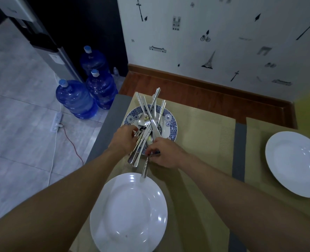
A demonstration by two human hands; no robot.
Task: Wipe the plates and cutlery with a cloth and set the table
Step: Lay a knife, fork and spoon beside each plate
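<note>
A blue-patterned plate [170,118] at the table's far left holds a heap of steel cutlery [151,113]: forks, spoons and knives crossing each other. My left hand [123,139] grips a bundle of cutlery handles at the plate's near-left rim. My right hand [164,153] pinches one utensil [145,169] whose handle points down toward a white plate [128,213] in front of me. A second white plate [294,164] lies on the placemat to the right. No cloth is in sight.
Beige placemats [205,135] cover the grey table, which stands against a wooden ledge [205,91] and a patterned wall. On the floor to the left stand three blue water jugs [88,88], a power strip [57,121] with cables, and a tall grey appliance [41,39].
</note>
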